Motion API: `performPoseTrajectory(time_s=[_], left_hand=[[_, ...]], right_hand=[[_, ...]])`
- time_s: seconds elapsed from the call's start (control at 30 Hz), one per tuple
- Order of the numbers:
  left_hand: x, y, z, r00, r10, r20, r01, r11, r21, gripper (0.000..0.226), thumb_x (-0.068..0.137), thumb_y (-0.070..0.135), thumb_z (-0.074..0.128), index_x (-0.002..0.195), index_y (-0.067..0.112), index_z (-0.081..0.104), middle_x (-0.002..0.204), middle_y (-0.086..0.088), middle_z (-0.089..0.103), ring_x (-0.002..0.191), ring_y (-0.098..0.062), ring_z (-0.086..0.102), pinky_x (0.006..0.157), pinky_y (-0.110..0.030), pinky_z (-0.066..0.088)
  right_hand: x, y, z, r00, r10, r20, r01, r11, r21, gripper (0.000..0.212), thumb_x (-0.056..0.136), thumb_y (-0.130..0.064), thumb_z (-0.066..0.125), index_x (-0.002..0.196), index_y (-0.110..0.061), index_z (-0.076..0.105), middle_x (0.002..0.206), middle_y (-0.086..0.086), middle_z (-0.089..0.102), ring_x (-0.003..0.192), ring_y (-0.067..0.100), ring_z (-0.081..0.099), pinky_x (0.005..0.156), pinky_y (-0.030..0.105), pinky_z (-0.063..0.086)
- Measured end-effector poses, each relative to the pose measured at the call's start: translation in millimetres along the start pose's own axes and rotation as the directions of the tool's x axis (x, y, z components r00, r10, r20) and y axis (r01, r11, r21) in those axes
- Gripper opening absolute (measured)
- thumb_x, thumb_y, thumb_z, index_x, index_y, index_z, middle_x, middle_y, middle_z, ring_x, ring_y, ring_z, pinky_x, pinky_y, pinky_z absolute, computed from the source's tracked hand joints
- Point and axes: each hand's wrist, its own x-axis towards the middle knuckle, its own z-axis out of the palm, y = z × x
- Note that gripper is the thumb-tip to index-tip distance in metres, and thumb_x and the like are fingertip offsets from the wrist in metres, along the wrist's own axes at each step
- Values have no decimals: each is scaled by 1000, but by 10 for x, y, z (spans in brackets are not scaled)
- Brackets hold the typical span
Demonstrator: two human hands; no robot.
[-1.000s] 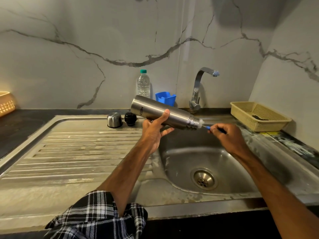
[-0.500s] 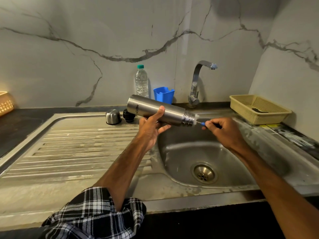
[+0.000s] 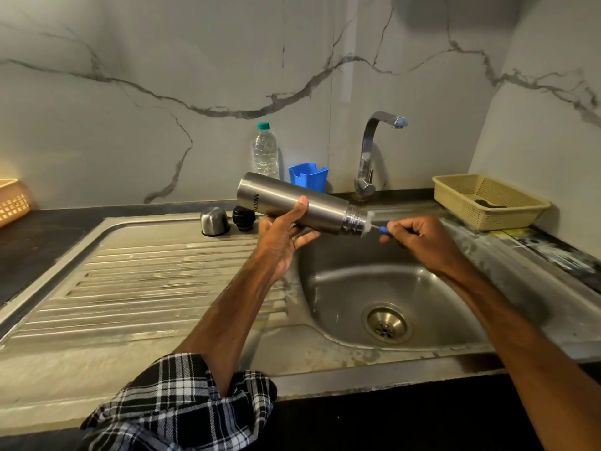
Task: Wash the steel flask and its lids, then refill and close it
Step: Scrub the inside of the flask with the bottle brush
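The steel sink (image 3: 341, 288) is taking up most of the counter, with its ribbed draining board (image 3: 146, 278) running off to the left. Over the basin's back-left edge the steel flask (image 3: 325, 211) is being held nearly level. Its base is pointing up-left and its open threaded mouth is pointing right, straight at the right hand (image 3: 422, 242). The left hand (image 3: 279, 242) is gripping the flask from beneath at mid-body, thumb hooked over the top and fingers reaching under. The right hand is sitting just beyond the mouth, its fingers bunched and pinching the blue handle of a bottle brush (image 3: 385, 230) whose pale bristles are showing at the rim. The brush is lying along the flask's long axis, so I'd expect the scrubbing stroke to go straight in and out. The steel lid (image 3: 214, 221) and the black inner lid (image 3: 243, 218) are standing side by side on the draining board, just behind the left hand.
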Motion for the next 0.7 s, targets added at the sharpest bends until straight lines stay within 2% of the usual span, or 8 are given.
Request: performPoseTrajectory(time_s=[0.07, 0.2, 0.27, 0.33, 0.47, 0.6, 0.7], left_hand=[[41, 48, -54, 999, 25, -23, -25, 999, -33, 72, 83, 16, 80, 142, 2, 40, 134, -22, 62, 113, -34, 69, 75, -44, 62], [-11, -24, -4, 1000, -11, 14, 10, 999, 37, 61, 89, 15, 75, 141, 4, 44, 131, -20, 65, 111, -31, 71, 74, -41, 62], [-45, -47, 42, 997, -29, 69, 23, 996, 88, 52, 92, 12, 72, 137, 3, 49, 130, -19, 66, 112, -30, 70, 74, -41, 62], [-33, -12, 32, 997, -19, 79, 12, 996, 87, 52, 92, 11, 71, 138, 2, 48, 130, -19, 66, 112, -30, 70, 76, -41, 63], [-9, 25, -30, 999, 9, 41, -10, 999, 34, 66, 88, 14, 75, 143, 2, 41, 133, -21, 63, 112, -31, 70, 74, -41, 62], [-52, -42, 7, 995, -35, 96, 23, 993, 115, 55, 91, 12, 72, 139, 2, 47, 130, -19, 66, 115, -30, 69, 77, -42, 62], [2, 25, -35, 998, -4, 64, 0, 998, 65, 62, 89, 13, 75, 140, 1, 44, 130, -20, 65, 112, -31, 71, 76, -43, 62]], right_hand=[[8, 65, -124, 999, 42, -7, -41, 999, 35, 25, 100, -28, 56, 91, -17, 76, 70, 13, 69, 56, 19, 45, 56, 31, 38], [-15, -61, 19, 994, 54, 96, -54, 999, -8, 32, 103, -27, 52, 90, -11, 76, 58, 0, 53, 52, 11, 41, 54, 24, 35], [-14, -110, 36, 990, 71, 124, -71, 997, -3, 35, 103, -28, 50, 89, -9, 76, 58, -2, 51, 51, 6, 42, 54, 19, 34], [-7, -77, -65, 986, 108, 125, -112, 993, 31, 36, 103, -28, 49, 86, -9, 75, 58, -1, 50, 47, 1, 41, 52, 15, 34], [12, 37, -180, 979, 157, 131, -164, 985, 46, 38, 103, -29, 50, 76, -15, 74, 57, 0, 50, 48, 6, 40, 55, 21, 33], [10, -44, 8, 974, 148, 171, -159, 986, 52, 39, 103, -29, 51, 76, -14, 74, 57, 0, 49, 49, 7, 40, 55, 22, 35], [10, 6, -113, 976, 152, 152, -164, 984, 67, 38, 102, -30, 51, 77, -13, 74, 58, 1, 51, 53, 10, 41, 56, 22, 35]])
